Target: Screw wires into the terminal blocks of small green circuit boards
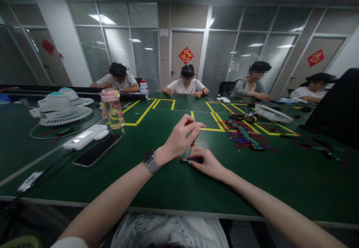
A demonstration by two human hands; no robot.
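Note:
My left hand (181, 135), with a watch on its wrist, is closed around the handle of a small screwdriver (192, 144). The handle shows orange-red below my fingers. Its thin shaft points down, nearly upright, to a small green circuit board (184, 160) on the table. The fingers of my right hand (206, 162) are closed on the board's right end, low against the tabletop. Red and blue wires come off the board, partly covered by my right hand. Where exactly the screwdriver tip touches is too small to make out.
Several wired circuit boards (246, 134) lie in a row at the right, near a white fan grille (273, 113). A phone (98, 150), a white power bank (85, 136), a pink-lidded bottle (112, 109) and white fans (66, 107) stand left. Several people sit across the green table (157, 192).

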